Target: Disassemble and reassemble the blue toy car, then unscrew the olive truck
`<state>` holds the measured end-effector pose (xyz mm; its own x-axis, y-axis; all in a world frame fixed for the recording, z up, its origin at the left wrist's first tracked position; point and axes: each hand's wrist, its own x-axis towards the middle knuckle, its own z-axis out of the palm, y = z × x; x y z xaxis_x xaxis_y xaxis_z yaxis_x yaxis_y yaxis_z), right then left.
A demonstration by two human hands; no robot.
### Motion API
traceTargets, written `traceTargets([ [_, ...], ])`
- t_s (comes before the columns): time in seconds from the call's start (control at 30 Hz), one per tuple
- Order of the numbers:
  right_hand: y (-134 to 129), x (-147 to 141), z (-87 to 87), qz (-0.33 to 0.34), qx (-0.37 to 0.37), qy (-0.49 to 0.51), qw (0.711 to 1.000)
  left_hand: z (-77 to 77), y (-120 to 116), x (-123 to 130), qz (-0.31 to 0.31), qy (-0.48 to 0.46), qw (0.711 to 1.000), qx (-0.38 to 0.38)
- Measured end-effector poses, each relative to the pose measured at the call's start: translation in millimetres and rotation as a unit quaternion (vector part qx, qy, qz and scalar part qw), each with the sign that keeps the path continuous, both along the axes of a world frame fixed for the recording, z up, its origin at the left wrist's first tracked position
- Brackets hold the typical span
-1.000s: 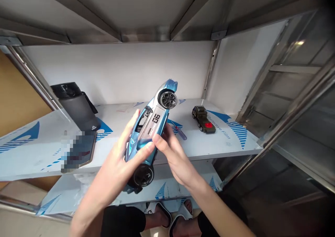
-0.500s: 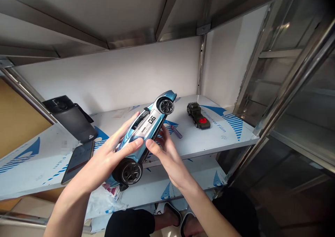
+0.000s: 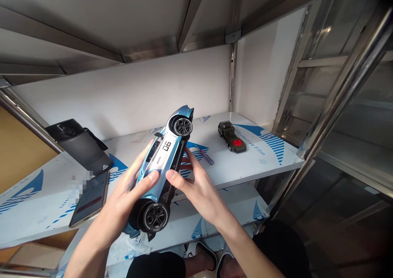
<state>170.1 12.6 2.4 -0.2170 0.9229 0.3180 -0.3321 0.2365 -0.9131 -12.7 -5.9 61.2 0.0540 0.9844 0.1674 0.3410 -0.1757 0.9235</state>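
A blue and white toy race car (image 3: 164, 151) marked 06 is held up above the shelf's front edge, its side turned toward me and one end tilted up. My left hand (image 3: 132, 184) wraps the roof side, thumb on the door panel. My right hand (image 3: 190, 179) grips the underside, thumb at the lower edge and fingers behind the car. Beyond my right hand, a small screwdriver (image 3: 206, 156) with a purple handle lies on the shelf. Further right stands a dark green toy truck (image 3: 231, 136) with a red spot.
The shelf (image 3: 224, 175) is covered in printed film. At its left lie a dark bottle (image 3: 82, 147) and a phone (image 3: 90, 200). A metal shelf (image 3: 147, 16) hangs overhead, with a metal post (image 3: 232, 77) at the back. A lower shelf (image 3: 227, 212) holds plastic wrapping.
The toy car has turned more upright and rolled in my hands, showing more of its underside edge. Both hands have shifted slightly with it, and the view has moved a little.
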Motion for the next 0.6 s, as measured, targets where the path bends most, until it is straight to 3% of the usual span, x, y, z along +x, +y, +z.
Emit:
traceTargets([
  [0.2, -3, 7, -0.5, -0.011, -0.005, -0.045, 0.999, -8.8, -10, -1, 0.018, -0.019, 1.0, -0.008],
  [0.4, -3, 8, -2.2, -0.001, -0.015, -0.024, 1.0, -10.1, -15, 1, 0.041, -0.041, 0.998, -0.02],
  [0.6, -2, 11, 4.3, 0.014, 0.01, -0.049, 0.999, -21.3, -17, 14, 0.086, -0.059, 0.994, 0.034],
])
